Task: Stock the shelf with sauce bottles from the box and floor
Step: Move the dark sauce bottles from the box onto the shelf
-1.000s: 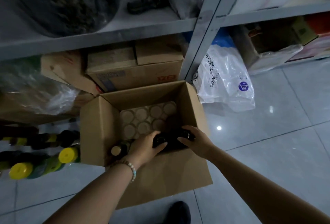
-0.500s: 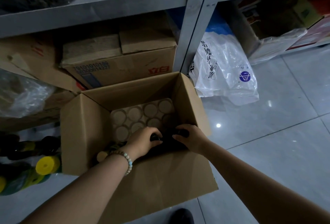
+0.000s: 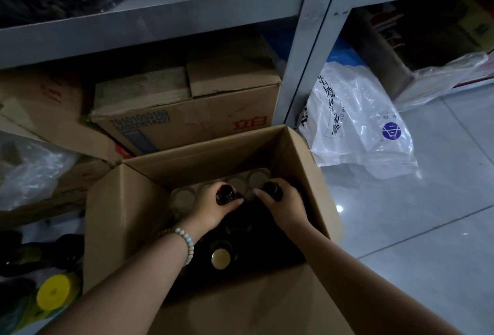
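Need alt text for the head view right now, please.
In an open cardboard box on the floor, the left hand grips one dark bottle by its top and the right hand grips a second dark bottle. A gold-capped bottle stands nearer in the box; a yellow-capped bottle sits on the floor to its left.

matt cardboard box (image 3: 128,227), glossy floor tiles (image 3: 441,201) (reflective)

Two bare forearms come in from the lower edge of the frame, ending in a bare left hand (image 3: 213,207) and right hand (image 3: 284,207). On the left wrist, centre-left, sits a beaded bracelet (image 3: 188,245) of small round pale beads with a few light blue ones. A darker brownish strand seems to lie just beside it, but the light is too dim to be sure.
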